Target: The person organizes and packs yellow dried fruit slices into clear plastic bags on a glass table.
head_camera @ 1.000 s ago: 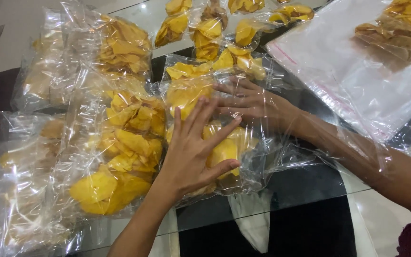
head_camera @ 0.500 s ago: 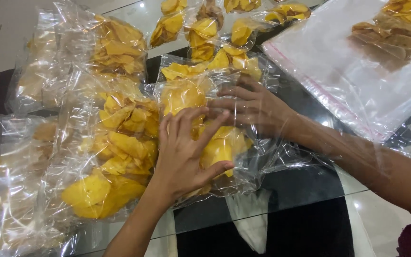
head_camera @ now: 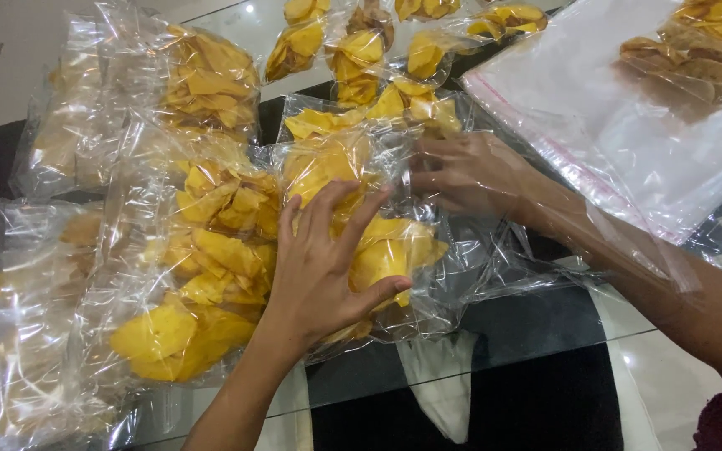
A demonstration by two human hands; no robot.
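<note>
Step in hand, as judged: flattening and closing one clear plastic bag of yellow chips (head_camera: 378,242), which lies mid-tabletop between both hands.

L hand (head_camera: 327,267): palm down on the bag, fingers spread wide, thumb out to the side. The grip is open and flat, pressing, not pinching. R hand (head_camera: 470,171): at the bag's upper right edge, fingers curled onto the film. Whether that grip pinches the film or only rests on it can't be told; the fingertips are partly hidden by creased plastic.

To do it well:
- Keep L-hand pressure light and even; the chips look brittle and prob. crack under a hard push.
- Work air toward the open edge before closing.
- Hold the film edge straight, no folds in the seam.

Packages by place:
- Left of the bag: more clear bags of yellow chips (head_camera: 202,267), overlapping, touching it.
- Far left: crumpled bags (head_camera: 35,292) w/ paler contents.
- Top: small chip bags (head_camera: 353,50) in a row.
- Upper right: large flat clear bag w/ pink edge strip (head_camera: 612,150), lying over the R forearm.
- No labels or signs visible.

All rest on a dark glass tabletop (head_camera: 536,326).
</note>
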